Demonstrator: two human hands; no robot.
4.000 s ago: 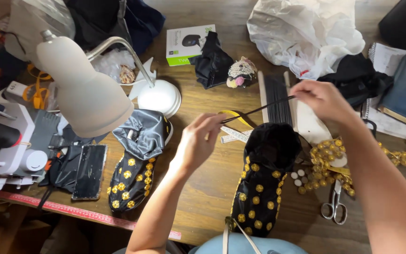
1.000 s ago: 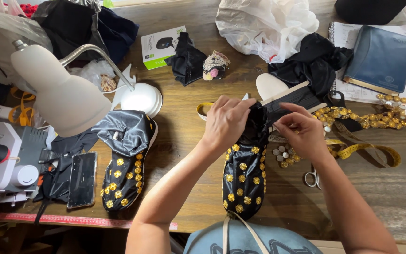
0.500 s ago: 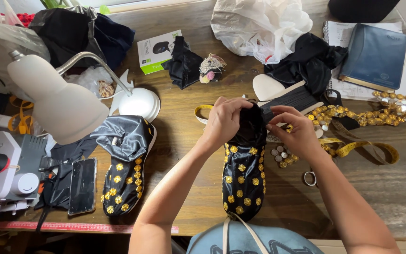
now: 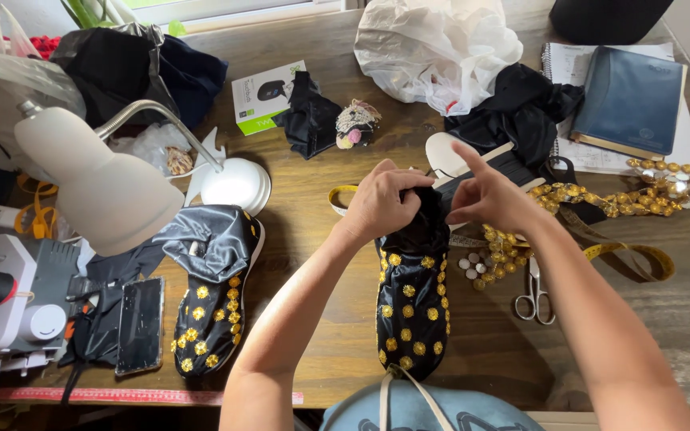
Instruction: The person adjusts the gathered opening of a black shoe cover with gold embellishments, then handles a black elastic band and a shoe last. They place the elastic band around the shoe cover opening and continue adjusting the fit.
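On our wooden counter [image 4: 313,239], a small white-and-green product box [image 4: 267,96] lies near the far edge beside black cloth [image 4: 311,113]. A dark-screened smartphone [image 4: 140,326] rests flat at the left, near the white sewing machine [image 4: 9,307].

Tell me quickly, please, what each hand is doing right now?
Left hand: closed, gripping the black fabric at the top of the black shoe with gold studs.
Right hand: pinching at that same fabric edge, index finger raised.
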